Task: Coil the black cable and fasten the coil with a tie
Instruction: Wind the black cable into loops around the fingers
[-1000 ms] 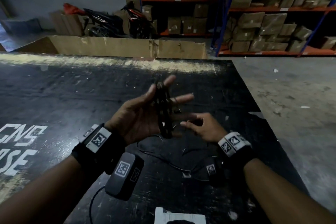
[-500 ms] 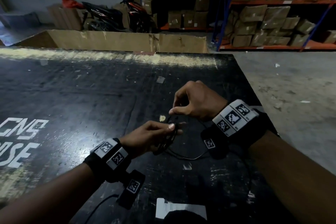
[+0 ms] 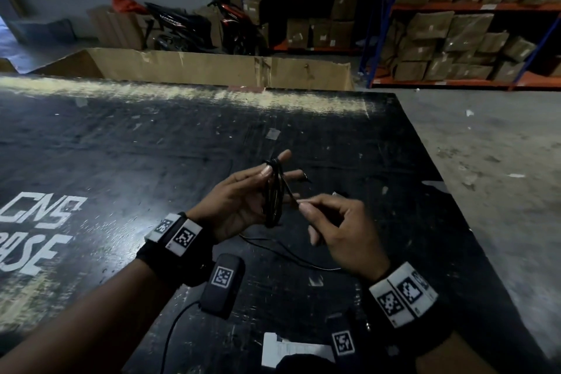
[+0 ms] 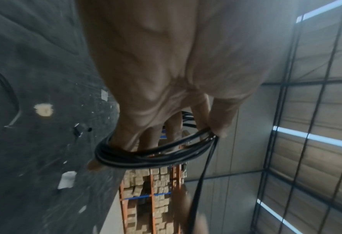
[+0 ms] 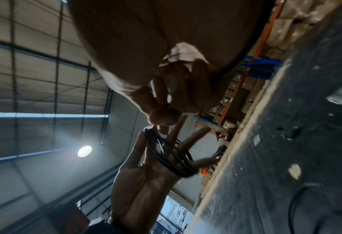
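Note:
The black cable is wound into a narrow coil (image 3: 274, 203) around my left hand's fingers, above the black table (image 3: 151, 161). My left hand (image 3: 272, 167) is raised, palm turned up and right, thumb pressing the coil's top against the index finger. Its other fingers spread out straight. In the left wrist view the coil (image 4: 146, 156) loops round the fingers. My right hand (image 3: 303, 205) sits just right of the coil and pinches a taut strand (image 3: 290, 193) running off it. The remaining cable (image 3: 288, 255) trails loose on the table under both hands. No tie is visible.
A white paper slip (image 3: 291, 349) lies at the table's near edge. An open cardboard box (image 3: 212, 67) stands behind the far edge. The table's right edge (image 3: 425, 176) drops to concrete floor. Motorbikes (image 3: 197, 24) and shelves of cartons (image 3: 455, 39) stand farther back.
Half a second ago both hands were low at the table, left palm down. Now the left hand is raised, palm up with the coil, and the right hand draws the strand rightward.

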Motion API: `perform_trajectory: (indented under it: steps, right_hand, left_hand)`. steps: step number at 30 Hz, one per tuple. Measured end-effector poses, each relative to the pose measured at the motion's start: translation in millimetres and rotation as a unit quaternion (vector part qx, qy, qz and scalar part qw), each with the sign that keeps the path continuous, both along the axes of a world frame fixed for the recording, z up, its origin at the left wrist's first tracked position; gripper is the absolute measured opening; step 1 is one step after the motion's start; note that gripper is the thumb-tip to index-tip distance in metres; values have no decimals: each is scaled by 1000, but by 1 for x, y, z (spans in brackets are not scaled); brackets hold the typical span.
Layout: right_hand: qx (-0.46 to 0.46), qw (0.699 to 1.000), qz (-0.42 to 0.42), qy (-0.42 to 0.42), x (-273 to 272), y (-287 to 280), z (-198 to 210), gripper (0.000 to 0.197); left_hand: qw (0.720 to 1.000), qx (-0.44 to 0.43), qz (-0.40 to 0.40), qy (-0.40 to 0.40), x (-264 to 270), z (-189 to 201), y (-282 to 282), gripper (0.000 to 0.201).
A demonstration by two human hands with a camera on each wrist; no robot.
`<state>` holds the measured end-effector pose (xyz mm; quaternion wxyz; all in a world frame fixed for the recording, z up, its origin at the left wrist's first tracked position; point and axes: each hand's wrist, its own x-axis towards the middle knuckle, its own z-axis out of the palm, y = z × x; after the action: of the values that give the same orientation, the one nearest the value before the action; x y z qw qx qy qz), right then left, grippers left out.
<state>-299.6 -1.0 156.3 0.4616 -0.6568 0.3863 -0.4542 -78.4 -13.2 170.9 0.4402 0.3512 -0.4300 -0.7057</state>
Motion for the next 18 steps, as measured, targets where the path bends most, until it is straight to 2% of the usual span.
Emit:
perform_trajectory:
  steps: [4, 8, 10, 12, 16, 18]
  right_hand:
    - [80, 994, 48, -64, -5, 14, -17, 22]
    - [166, 979, 86, -79, -11, 17, -43, 26]
    - [208, 971, 97, -68, -13, 15, -55, 21]
    - [239, 965, 97, -50, -14, 8, -65, 27]
    - [236, 960, 151, 22, -9, -18, -77, 35]
    - [212, 965, 139, 62, -6, -31, -77, 37]
  left_hand:
    - [999, -22, 24, 33, 5, 14, -12, 47]
    - [995, -41, 34, 82, 13, 34, -21, 50]
    - [992, -48, 33, 113, 18, 44, -24, 50]
    - [990, -61, 16, 128, 19, 49, -25, 49]
    - [977, -66, -75, 188, 7, 53, -15, 49]
    - [970, -56, -115, 205, 2, 54, -8, 49]
